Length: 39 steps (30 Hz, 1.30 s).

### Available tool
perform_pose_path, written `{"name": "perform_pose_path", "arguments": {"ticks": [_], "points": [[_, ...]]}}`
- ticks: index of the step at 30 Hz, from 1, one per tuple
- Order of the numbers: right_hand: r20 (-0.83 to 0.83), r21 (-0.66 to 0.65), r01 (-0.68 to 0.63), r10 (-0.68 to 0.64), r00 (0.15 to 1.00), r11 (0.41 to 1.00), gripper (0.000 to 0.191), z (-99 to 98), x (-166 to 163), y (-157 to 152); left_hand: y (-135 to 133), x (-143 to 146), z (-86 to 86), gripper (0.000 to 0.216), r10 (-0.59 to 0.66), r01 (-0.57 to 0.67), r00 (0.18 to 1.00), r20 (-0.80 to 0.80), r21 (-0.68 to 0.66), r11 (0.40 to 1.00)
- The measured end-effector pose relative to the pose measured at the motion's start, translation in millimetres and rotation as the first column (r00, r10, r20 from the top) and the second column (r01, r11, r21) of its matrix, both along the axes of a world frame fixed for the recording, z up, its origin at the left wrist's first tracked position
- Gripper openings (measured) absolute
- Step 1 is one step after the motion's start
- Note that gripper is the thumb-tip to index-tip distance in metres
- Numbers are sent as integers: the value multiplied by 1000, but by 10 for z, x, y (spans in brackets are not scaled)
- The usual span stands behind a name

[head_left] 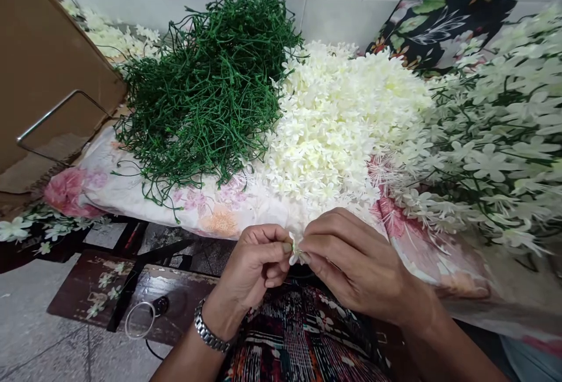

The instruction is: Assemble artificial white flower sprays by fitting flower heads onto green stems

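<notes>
While behind blossoms [338,119], floral bag [443,28], inside hidden

Both our arms reach in from the bottom corners, hands nearly meeting at mid-view. Our bare left forearm [184,358] slants up and to the right; our bare left hand [263,256] is pinched, thumb [274,252] against index finger [268,231], remaining fingers curled toward the palm. Our bare right forearm [448,338] slants up and to the left, back of our bare right hand [362,259] facing up. Right thumb [327,271] and index finger [322,245] pinch too, other fingers bent alongside. Fingertips of both hands sit just beside each other.
</notes>
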State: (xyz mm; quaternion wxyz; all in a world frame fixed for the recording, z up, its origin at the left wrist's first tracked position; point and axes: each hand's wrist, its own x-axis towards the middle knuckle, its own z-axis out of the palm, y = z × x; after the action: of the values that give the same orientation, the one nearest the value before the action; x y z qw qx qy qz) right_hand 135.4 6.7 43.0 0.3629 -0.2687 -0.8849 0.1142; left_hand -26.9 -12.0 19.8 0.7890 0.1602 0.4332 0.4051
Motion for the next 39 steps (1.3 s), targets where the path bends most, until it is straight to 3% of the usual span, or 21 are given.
{"name": "perform_pose_path", "arguments": {"ticks": [12, 21, 27, 33, 39], "points": [[82, -59, 21, -17, 997, 998, 15, -93, -36, 1, 10, 45, -17, 15, 41, -35, 994, -103, 55, 998], [111, 1, 75, -75, 991, 997, 19, -167, -47, -6, 34, 132, 15, 15, 120, -113, 989, -90, 81, 990], [-47, -131, 39, -46, 998, 991, 11, -85, 29, -13, -25, 68, 11, 20, 73, -80, 995, 73, 99, 992], [-83, -139, 236, -248, 965, 962, 15, -69, 217, -127, -55, -84, 49, 19, 149, -215, 944, 295, 208, 954], [-6, -406, 158, -176, 984, 900, 18, -188, 164, -325, -127, -70, 188, 11, 140, -259, 923, 359, 310, 915]]}}
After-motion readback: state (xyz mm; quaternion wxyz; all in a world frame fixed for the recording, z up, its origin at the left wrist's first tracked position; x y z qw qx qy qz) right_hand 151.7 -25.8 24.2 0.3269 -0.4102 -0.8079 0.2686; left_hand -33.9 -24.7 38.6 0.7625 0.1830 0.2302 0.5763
